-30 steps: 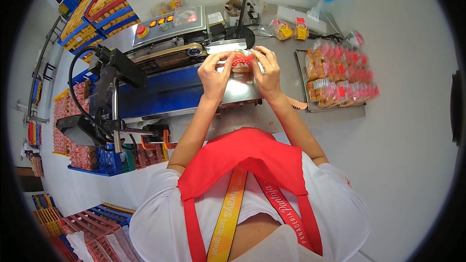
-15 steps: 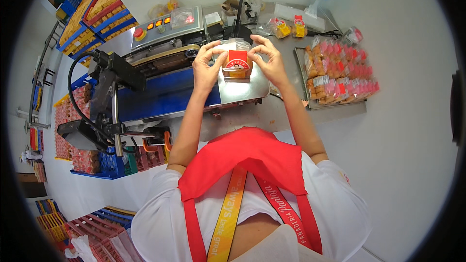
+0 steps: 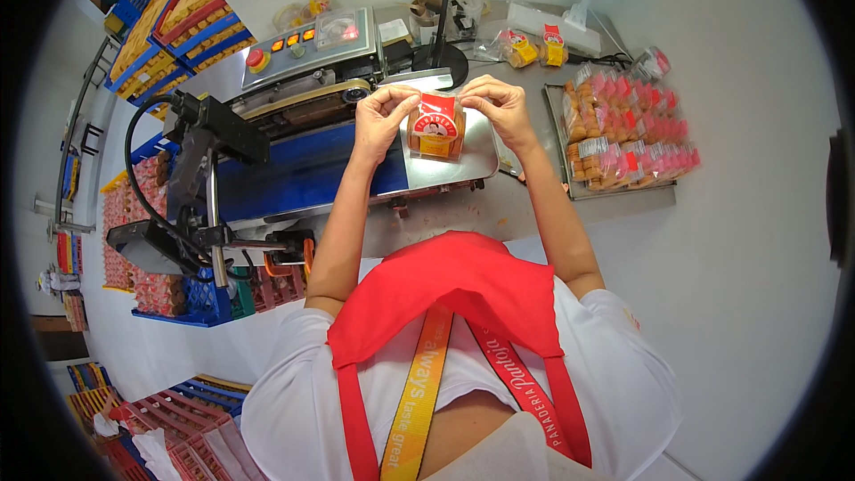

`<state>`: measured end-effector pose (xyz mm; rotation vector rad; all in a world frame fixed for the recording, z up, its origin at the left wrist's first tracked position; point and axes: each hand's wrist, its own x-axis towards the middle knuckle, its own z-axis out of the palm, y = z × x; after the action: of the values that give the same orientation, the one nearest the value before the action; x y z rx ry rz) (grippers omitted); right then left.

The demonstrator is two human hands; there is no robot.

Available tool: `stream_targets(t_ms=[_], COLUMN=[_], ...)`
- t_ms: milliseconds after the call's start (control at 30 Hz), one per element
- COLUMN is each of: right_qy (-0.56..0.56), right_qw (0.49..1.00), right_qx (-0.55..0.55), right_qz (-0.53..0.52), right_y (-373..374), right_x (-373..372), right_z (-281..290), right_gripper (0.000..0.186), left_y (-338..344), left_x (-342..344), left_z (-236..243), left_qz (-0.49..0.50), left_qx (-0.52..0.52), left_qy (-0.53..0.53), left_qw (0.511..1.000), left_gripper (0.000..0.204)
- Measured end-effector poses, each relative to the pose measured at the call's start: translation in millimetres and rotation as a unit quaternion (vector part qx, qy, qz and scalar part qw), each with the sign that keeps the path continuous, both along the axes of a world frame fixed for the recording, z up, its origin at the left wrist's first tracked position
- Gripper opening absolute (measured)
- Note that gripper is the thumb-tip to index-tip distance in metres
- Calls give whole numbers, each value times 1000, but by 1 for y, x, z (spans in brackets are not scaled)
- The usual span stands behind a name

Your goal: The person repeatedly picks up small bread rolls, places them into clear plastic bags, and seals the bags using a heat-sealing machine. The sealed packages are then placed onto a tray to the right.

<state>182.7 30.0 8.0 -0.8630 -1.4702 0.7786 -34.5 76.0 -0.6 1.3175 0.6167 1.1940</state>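
Note:
My left hand [image 3: 381,118] pinches the upper left corner of a clear bag of brown baked goods [image 3: 435,129] with a red-and-yellow label. My right hand [image 3: 500,111] pinches its upper right corner, fingers curled. The bag lies over a shiny steel plate [image 3: 479,156] at the right end of a blue conveyor belt [image 3: 307,169] on a sealing machine. Above and left of my hands is the machine's control panel [image 3: 303,49] with lit buttons.
A tray [image 3: 623,191] of bagged goods stands right, loose yellow-and-red bags [image 3: 523,52] behind. A black stand [image 3: 443,9] rises behind the machine. A black printer arm [image 3: 214,129] overhangs the belt. Crates [image 3: 187,22] are stacked left; a person in white [image 3: 55,281] is far left.
The bag and both hands first rose slightly away from me, then shifted back a little. More of the bag's label and body shows now between my hands.

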Motion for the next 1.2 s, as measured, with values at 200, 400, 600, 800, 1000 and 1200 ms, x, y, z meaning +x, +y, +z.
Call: stream_targets(t_ms=[200, 400, 600, 800, 1000, 1200], right_qy=[-90, -12, 91, 133, -22, 112], right_qw=[988, 984, 985, 975, 970, 977], right_qx=[85, 43, 21, -30, -47, -126], right_qz=[-95, -172, -147, -177, -236, -127], right_y=[-5, -8, -20, -25, -33, -26], right_x=[-5, -21, -27, -36, -44, -34], right_z=[13, 3, 5, -7, 4, -13], right_gripper=[4, 4, 12, 20, 12, 9], left_y=[4, 0, -15, -19, -30, -31], left_x=[0, 9, 1, 3, 5, 3], left_z=[1, -3, 13, 10, 7, 7], left_qz=[-6, 28, 31, 91, 128, 109], left_qx=[16, -4, -6, -3, -1, -5], left_qy=[27, -23, 6, 31, 25, 18], left_qw=[999, 999, 999, 995, 991, 994], left_gripper=[6, 13, 36, 21, 18, 19])
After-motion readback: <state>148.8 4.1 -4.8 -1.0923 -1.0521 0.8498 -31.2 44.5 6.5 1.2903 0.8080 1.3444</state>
